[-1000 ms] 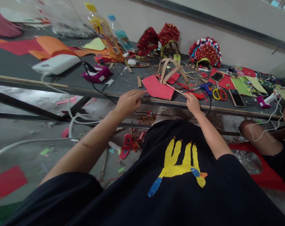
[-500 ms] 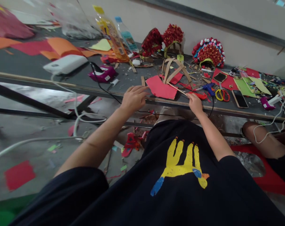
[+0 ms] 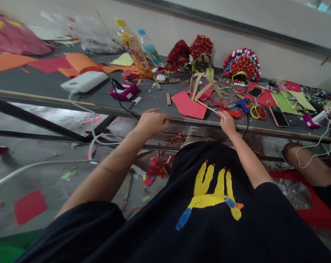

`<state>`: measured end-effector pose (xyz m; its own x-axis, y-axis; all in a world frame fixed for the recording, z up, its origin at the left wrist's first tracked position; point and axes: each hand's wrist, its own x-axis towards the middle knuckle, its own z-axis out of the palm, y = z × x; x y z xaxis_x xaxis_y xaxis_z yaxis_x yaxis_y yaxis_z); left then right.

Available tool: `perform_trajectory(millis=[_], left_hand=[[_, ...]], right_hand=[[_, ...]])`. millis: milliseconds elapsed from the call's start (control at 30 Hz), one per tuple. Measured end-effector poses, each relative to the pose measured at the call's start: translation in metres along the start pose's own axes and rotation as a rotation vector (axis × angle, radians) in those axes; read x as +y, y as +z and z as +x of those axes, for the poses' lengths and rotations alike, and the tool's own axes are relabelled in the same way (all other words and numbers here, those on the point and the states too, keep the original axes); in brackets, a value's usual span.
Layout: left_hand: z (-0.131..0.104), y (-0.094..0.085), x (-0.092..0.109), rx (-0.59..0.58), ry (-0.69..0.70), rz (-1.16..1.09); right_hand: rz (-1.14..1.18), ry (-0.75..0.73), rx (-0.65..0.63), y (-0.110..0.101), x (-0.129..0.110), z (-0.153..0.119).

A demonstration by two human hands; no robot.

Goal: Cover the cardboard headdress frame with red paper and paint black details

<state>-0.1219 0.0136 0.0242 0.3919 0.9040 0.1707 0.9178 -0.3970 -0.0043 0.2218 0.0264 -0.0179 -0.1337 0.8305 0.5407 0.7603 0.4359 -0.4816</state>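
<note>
Head view: right hand (image 3: 227, 123) — fingers pinching the near end of a thin stick (image 3: 208, 107). It slants away leftward from those fingers, across the red sheet (image 3: 187, 106), far end by the cardboard-strip frame (image 3: 205, 85). Sheet's on the surface (image 3: 151, 90), right of the left fingers. Left hand (image 3: 152, 122) near the surface's front edge — fingers curled, can't tell if pressed together or gripping anything. Small cardboard piece (image 3: 168, 99) beyond them. Right of the right fingers: blue glue gun (image 3: 243, 105), scissors (image 3: 260, 112), phone (image 3: 278, 116).
</note>
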Motion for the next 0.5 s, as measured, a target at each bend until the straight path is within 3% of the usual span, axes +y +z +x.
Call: perform_trajectory(millis=[67, 167, 267, 333, 500], left_hand=[[0.007, -0.008, 0.003, 0.023, -0.054, 0.000], [0.027, -0.007, 0.021, 0.090, 0.030, -0.114], [0.054, 0.006, 0.039, 0.105, 0.145, -0.189], [0.071, 0.016, 0.045, 0.115, 0.150, -0.199], [0.099, 0.036, 0.036, 0.177, 0.131, -0.210]], right_hand=[[0.003, 0.003, 0.004, 0.001, 0.001, 0.000], [0.010, 0.004, 0.012, 0.001, 0.001, 0.000], [0.004, 0.005, 0.005, 0.001, 0.001, 0.000], [-0.005, 0.009, -0.009, 0.000, -0.001, 0.000], [-0.008, -0.007, -0.003, 0.000, -0.001, 0.000]])
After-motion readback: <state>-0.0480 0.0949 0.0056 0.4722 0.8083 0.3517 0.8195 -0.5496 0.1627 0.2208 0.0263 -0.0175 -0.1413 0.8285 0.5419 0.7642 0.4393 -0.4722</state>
